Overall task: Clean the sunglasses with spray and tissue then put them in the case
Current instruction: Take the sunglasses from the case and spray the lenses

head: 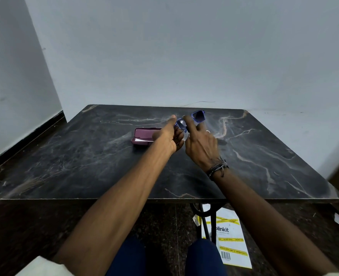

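The sunglasses (190,121), blue-framed with dark lenses, are being held in the air above the far middle of the worktop (85,168), gripped by both hands. The left hand (169,136) is closing its grip on the left end of the frame, thumb on top and fingers curled underneath; the right hand (199,144) is pinching the frame near the bridge, with other fingers stretching past it. Whether a tissue is sitting between the fingers and the lenses cannot be told. No spray bottle is showing anywhere. The case (142,137), maroon, is lying open on the worktop just to the left of the sunglasses, something white showing inside. On the floor, well below and nearer than the sunglasses, a white printed packet (230,242) is lying beside the stand of the worktop. Judgement: the step in hand appears to be either wiping or folding before stowing. The next move is calling for the temples to be folded flat and the sunglasses carried leftward into the case, lenses kept clear of fingertips.
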Tool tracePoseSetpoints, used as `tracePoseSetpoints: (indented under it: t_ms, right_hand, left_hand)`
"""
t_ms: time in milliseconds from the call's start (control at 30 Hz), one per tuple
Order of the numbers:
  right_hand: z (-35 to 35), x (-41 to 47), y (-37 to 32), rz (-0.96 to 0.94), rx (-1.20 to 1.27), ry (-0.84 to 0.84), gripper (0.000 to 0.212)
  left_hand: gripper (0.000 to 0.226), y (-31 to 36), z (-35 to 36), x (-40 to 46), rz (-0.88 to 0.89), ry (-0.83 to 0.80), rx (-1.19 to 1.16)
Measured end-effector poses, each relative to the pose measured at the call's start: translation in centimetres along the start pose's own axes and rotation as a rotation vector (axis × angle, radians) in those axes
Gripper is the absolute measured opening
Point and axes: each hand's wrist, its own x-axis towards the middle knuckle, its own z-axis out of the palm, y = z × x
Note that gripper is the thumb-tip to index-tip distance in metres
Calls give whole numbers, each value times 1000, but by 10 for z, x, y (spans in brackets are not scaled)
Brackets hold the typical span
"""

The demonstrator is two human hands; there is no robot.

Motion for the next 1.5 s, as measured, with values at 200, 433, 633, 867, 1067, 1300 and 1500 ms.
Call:
tracePoseSetpoints:
  t_ms: [200, 433, 633, 867, 1067, 1300, 1500]
  right_hand:
    - [5, -1, 2, 7, -13, 2, 57]
    - [3, 1, 3, 29, -17, 3, 60]
    - [5, 0, 4, 42, 22, 22, 60]
    - [-5, 2, 9, 31, 242, 109, 76]
    - [-9, 11, 36, 15, 283, 193, 79]
    - [-15, 9, 48, 63, 382, 188, 76]
    - [-13, 7, 49, 63, 445, 147, 65]
  left_hand:
    - [38, 2, -2, 0, -9, -14, 11]
    - [39, 2, -2, -1, -6, -15, 9]
    - [41, 3, -4, -1, -7, -18, 6]
    - [38, 4, -5, -1, -14, 0, 14]
    - [38, 8, -10, -2, -29, -32, 21]
    - [37, 7, -8, -5, -22, -53, 22]
    - [37, 5, -6, -6, -14, -46, 29]
